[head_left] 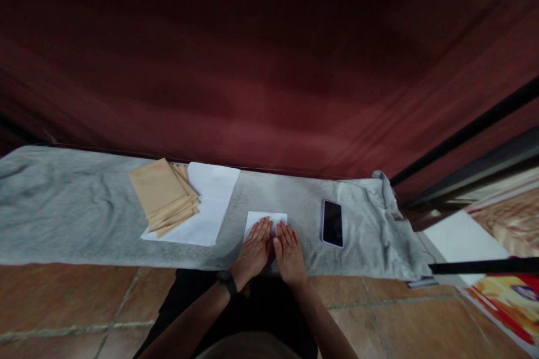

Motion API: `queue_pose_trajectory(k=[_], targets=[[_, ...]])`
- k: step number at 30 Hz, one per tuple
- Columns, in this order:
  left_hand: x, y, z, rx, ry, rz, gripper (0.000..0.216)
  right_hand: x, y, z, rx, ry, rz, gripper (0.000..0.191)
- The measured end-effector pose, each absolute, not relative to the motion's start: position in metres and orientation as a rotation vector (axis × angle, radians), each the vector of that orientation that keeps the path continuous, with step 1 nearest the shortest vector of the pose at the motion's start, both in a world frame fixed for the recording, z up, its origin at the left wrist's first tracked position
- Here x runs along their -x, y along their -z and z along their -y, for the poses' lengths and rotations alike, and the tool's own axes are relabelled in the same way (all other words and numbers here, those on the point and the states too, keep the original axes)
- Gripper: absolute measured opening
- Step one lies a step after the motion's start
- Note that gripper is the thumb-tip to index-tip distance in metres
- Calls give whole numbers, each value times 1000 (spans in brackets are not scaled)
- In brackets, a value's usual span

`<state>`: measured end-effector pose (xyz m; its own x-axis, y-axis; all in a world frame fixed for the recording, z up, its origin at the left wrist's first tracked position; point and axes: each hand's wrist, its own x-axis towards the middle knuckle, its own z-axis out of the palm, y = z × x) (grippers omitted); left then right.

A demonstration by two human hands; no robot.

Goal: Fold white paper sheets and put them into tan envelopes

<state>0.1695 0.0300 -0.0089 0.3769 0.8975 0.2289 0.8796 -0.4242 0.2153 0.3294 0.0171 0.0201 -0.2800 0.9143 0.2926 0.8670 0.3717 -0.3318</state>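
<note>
A small white folded sheet of paper (254, 217) lies on the grey cloth in front of me, partly covered by both hands. My left hand (255, 247) rests flat on its left part, fingers stretched forward. Beside it, my right hand (288, 251) presses flat on the right part, the thumb close to the left hand. Neither hand grips anything. To the left, several brown envelopes (159, 188) are heaped over a stack of larger white paper sheets (215, 190).
A phone (332, 223) with a dark screen lies right of my hands. Grey cloth (290, 190) covers the narrow table, with a dark red curtain-like surface (269, 123) behind it. Black bars (467, 133) and a white board or sheet (463, 241) stand at right.
</note>
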Motion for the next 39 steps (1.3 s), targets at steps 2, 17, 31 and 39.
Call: queue_pose_trajectory(k=[2, 17, 31, 39], targets=[[-167, 10, -35, -2569, -466, -1664, 60, -321, -21, -27, 1511, -175, 2245, 49], [-150, 8, -44, -2466, -489, -2009, 63, -322, 4, -40, 1653, 18, 2147, 54], [-147, 1, -41, -2451, -448, -2044, 60, -295, -10, -54, 1555, -102, 2250, 51], [-148, -3, -41, -2422, -442, -2033, 57, -298, -1, -57, 1512, -83, 2294, 49]])
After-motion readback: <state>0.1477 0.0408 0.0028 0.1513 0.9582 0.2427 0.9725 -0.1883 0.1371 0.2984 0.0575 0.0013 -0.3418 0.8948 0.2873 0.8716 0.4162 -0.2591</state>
